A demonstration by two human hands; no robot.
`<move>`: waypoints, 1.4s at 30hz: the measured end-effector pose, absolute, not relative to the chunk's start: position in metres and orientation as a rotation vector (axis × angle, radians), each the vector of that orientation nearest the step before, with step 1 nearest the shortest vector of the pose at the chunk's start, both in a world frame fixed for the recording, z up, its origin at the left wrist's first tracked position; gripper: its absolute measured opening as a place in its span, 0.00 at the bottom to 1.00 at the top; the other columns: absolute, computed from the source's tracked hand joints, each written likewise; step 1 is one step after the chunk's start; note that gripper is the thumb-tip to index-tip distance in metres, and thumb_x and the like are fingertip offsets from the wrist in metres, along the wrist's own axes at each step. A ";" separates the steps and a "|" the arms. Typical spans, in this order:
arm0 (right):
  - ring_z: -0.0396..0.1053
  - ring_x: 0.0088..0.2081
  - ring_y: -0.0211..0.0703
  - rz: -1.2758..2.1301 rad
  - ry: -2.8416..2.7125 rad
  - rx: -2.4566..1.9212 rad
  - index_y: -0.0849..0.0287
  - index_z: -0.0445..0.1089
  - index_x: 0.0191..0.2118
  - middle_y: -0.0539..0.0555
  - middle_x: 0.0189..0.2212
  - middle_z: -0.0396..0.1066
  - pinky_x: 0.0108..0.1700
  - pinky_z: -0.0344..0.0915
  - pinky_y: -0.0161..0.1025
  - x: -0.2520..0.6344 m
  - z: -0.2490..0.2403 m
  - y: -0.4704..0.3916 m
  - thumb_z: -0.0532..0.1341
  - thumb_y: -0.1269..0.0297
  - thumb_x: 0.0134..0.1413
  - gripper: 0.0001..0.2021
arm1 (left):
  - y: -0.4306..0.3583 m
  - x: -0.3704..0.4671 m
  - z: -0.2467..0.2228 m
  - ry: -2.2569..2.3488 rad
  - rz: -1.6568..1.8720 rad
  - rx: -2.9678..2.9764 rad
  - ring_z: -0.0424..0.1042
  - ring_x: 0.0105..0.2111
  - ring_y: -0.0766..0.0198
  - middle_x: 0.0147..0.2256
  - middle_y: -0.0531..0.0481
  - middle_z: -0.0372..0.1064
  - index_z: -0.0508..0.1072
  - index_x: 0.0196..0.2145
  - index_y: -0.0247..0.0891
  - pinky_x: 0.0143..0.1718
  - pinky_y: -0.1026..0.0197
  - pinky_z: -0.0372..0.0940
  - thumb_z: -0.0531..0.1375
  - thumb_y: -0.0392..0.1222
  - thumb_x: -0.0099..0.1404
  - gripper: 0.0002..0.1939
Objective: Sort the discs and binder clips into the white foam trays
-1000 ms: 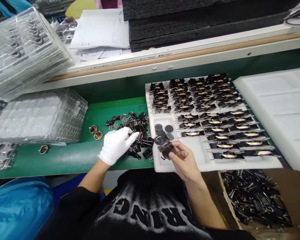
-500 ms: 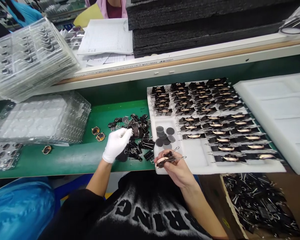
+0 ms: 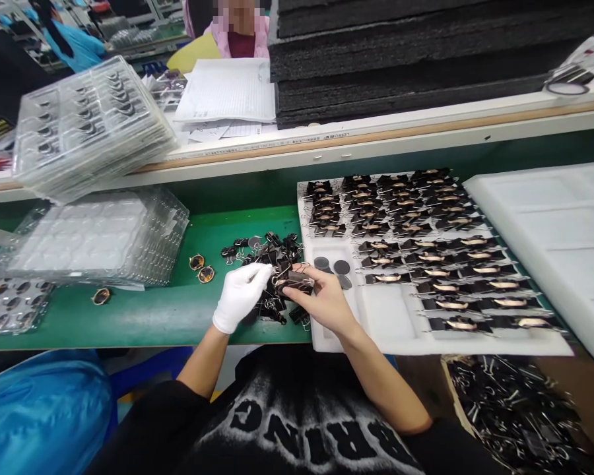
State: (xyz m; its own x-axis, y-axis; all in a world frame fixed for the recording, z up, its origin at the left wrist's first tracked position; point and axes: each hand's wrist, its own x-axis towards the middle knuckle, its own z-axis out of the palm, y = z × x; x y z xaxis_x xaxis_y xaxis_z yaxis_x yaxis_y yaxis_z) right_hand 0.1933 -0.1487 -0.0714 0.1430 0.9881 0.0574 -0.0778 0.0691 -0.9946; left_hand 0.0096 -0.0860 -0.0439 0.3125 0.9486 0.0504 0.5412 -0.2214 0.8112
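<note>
My left hand (image 3: 241, 295), in a white glove, is closed with its fingertips pinched at a black binder clip (image 3: 283, 265) above the pile. Bare, my right hand (image 3: 329, 298) grips a round piece clamped with black binder clips (image 3: 297, 284), right beside the left fingertips. Beneath both hands lies a pile of loose binder clips (image 3: 272, 305) on the green table (image 3: 143, 320). Dark discs (image 3: 342, 267) rest in the near left part of a white foam tray (image 3: 386, 310). Rows of clipped round pieces (image 3: 445, 272) fill much of that tray.
Three small round gold-rimmed pieces (image 3: 206, 274) lie left of the pile. Clear plastic trays (image 3: 94, 231) are stacked at left, with more on the shelf (image 3: 228, 150). Another foam tray (image 3: 564, 231) is at right, above a box of clips (image 3: 519, 402). A person (image 3: 241, 43) is beyond the shelf.
My right hand has moved left and up from the foam tray's edge, carrying the clipped piece to my left hand over the pile. The camera view has shifted slightly.
</note>
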 end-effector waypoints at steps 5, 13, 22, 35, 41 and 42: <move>0.75 0.54 0.56 0.740 -1.618 -1.224 0.52 0.79 0.44 0.57 0.52 0.78 0.59 0.69 0.55 0.216 -0.059 -0.150 0.64 0.73 0.57 0.12 | -0.085 0.004 -0.056 1.426 0.843 1.911 0.73 0.30 0.66 0.36 0.50 0.77 0.79 0.49 0.40 0.34 0.63 0.67 0.52 0.53 0.76 0.20; 0.80 0.46 0.55 1.019 -1.333 -1.242 0.54 0.80 0.43 0.57 0.43 0.82 0.53 0.77 0.53 0.237 -0.050 -0.149 0.72 0.59 0.55 0.11 | -0.098 0.007 -0.048 1.349 0.870 1.936 0.74 0.32 0.65 0.36 0.50 0.78 0.78 0.49 0.39 0.40 0.61 0.69 0.54 0.48 0.73 0.17; 0.82 0.39 0.52 1.337 -1.083 -1.193 0.57 0.82 0.45 0.57 0.39 0.84 0.46 0.80 0.49 0.230 -0.062 -0.159 0.78 0.53 0.43 0.22 | -0.102 0.023 -0.021 1.217 0.503 2.178 0.63 0.24 0.67 0.22 0.55 0.66 0.72 0.27 0.39 0.29 0.62 0.57 0.61 0.55 0.65 0.17; 0.78 0.37 0.42 1.142 -0.503 -1.007 0.55 0.78 0.38 0.52 0.36 0.81 0.44 0.76 0.41 0.222 -0.066 -0.159 0.79 0.54 0.44 0.17 | -0.111 0.021 -0.039 1.075 0.533 1.548 0.69 0.21 0.70 0.25 0.58 0.69 0.72 0.34 0.39 0.26 0.66 0.65 0.60 0.52 0.70 0.14; 0.76 0.34 0.39 1.200 -0.440 -1.002 0.57 0.79 0.38 0.52 0.35 0.81 0.43 0.75 0.38 0.214 -0.074 -0.157 0.80 0.53 0.41 0.20 | -0.121 0.024 -0.045 0.988 0.561 1.668 0.72 0.20 0.71 0.24 0.57 0.70 0.73 0.31 0.37 0.24 0.69 0.66 0.62 0.49 0.70 0.14; 0.76 0.35 0.39 1.201 -0.438 -1.004 0.57 0.79 0.39 0.52 0.35 0.81 0.44 0.75 0.38 0.213 -0.075 -0.157 0.81 0.53 0.40 0.21 | -0.121 0.025 -0.046 0.996 0.572 1.691 0.72 0.20 0.71 0.24 0.57 0.70 0.73 0.31 0.37 0.24 0.69 0.65 0.61 0.49 0.70 0.14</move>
